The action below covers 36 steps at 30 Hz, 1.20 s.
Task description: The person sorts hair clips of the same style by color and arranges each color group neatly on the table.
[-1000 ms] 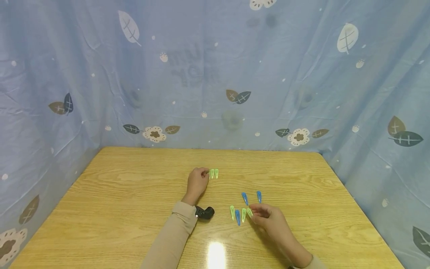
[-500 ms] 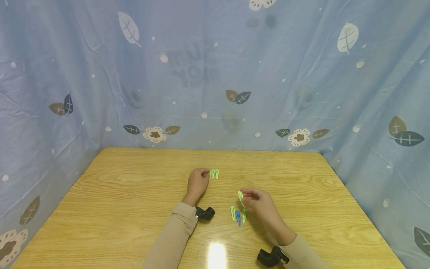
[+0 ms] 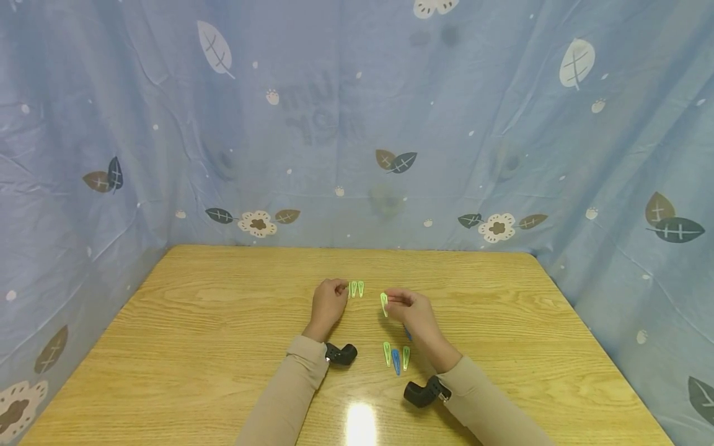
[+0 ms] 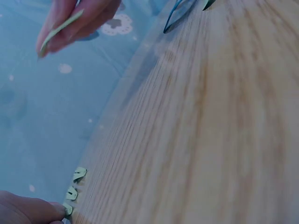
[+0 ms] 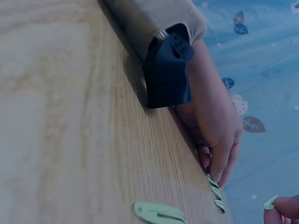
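Observation:
My left hand (image 3: 329, 303) stays at the left end of a short row of light green snap hair clips (image 3: 361, 289). Its fingertips pinch the leftmost clip (image 4: 68, 208), partly covered by a finger. Right of that row, my right hand (image 3: 415, 316) holds another green hair clip (image 3: 383, 303) between thumb and fingers, raised off the table in the left wrist view. Nearer to me lie two green clips, one at the left (image 3: 387, 354) and one at the right (image 3: 406, 358), with a blue clip (image 3: 396, 361) between them.
Under the right hand, another blue clip (image 3: 408, 333) shows only in part. A black wrist camera is strapped to the left sleeve (image 3: 341, 354) and another to the right sleeve (image 3: 422, 393). Behind the wooden table (image 3: 223, 371) hangs a blue patterned curtain (image 3: 334, 124).
My right hand has lifted a green clip from the near group and carried it forward and left, towards the row. The left hand has kept its place.

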Motion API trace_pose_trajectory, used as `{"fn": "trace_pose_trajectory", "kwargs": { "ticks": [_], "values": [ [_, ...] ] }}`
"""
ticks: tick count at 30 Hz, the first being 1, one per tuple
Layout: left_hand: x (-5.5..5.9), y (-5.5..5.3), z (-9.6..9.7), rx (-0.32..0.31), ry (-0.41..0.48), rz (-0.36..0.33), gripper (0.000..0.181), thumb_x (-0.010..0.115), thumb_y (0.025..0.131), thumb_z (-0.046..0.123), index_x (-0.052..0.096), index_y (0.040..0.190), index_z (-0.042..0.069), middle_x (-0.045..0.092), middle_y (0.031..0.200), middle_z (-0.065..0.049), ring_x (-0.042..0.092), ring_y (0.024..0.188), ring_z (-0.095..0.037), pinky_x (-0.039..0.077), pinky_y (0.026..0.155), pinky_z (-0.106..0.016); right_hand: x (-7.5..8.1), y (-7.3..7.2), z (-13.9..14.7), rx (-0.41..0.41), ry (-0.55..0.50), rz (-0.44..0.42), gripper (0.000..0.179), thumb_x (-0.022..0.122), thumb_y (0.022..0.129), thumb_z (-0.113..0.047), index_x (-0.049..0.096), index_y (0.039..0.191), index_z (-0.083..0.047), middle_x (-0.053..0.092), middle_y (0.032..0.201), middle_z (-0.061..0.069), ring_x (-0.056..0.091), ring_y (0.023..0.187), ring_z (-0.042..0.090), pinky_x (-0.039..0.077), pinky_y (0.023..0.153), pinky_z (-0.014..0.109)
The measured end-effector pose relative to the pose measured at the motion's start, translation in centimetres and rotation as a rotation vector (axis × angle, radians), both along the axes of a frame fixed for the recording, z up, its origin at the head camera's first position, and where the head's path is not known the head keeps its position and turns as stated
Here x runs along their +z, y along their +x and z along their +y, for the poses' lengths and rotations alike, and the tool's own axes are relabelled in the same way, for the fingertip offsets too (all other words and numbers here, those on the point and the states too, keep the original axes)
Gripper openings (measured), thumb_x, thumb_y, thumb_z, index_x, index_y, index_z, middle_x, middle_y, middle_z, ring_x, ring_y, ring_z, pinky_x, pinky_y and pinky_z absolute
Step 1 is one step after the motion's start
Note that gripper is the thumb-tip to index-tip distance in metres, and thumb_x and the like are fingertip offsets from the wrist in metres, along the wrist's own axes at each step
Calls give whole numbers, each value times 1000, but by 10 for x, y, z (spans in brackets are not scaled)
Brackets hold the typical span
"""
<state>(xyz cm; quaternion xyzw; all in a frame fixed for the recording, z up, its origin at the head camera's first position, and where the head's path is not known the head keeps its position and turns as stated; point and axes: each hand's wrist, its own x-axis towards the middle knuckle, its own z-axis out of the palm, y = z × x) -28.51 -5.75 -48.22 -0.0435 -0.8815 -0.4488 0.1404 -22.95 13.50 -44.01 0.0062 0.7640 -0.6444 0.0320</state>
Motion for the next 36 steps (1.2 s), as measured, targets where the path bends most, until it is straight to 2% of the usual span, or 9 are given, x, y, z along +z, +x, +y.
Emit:
{"fn": "trace_pose_trajectory", "kwargs": {
  "ticks": [5,12,16,21,28,36],
  "values": [
    [1,-1,0,6,-4,4,17,62,88,6,72,100,0,60,79,-8,51,68,-16,43,61,-27,1,-14,-10,-9,16,0,29,64,87,-5,64,116,-4,60,111,13,57,98,22,50,85,34],
    [0,-3,-1,15,-4,6,17,63,87,6,72,100,1,61,80,-8,52,69,-16,44,62,-28,0,-39,-26,-32,37,-3,29,64,86,-2,65,115,-2,61,107,15,58,93,21,52,81,33],
    [-2,-3,0,15,-10,-8,17,63,88,6,72,101,2,61,80,-8,52,70,-16,44,62,-28,-5,-52,-33,-64,53,-30,29,64,85,1,65,113,0,61,104,15,59,91,21,53,78,32],
    [-3,-2,0,9,-8,-1,16,62,88,5,72,100,1,60,79,-7,51,70,-15,44,61,-28,-14,-65,-38,-91,129,-38,25,64,84,3,66,109,2,61,101,16,60,90,23,54,76,31],
    [-3,-2,1,13,3,-14,17,62,87,6,72,101,1,60,80,-7,52,69,-15,44,61,-27,-16,-74,-42,-127,250,-44,22,65,82,4,67,104,2,63,94,14,61,80,21,53,68,28],
    [-2,-3,1,17,4,-21,16,63,87,6,72,100,2,60,79,-7,52,70,-15,43,61,-27,-9,-76,-47,-127,398,-25,18,65,81,1,69,98,-1,67,100,15,61,83,24,49,63,28]
  ]
}}
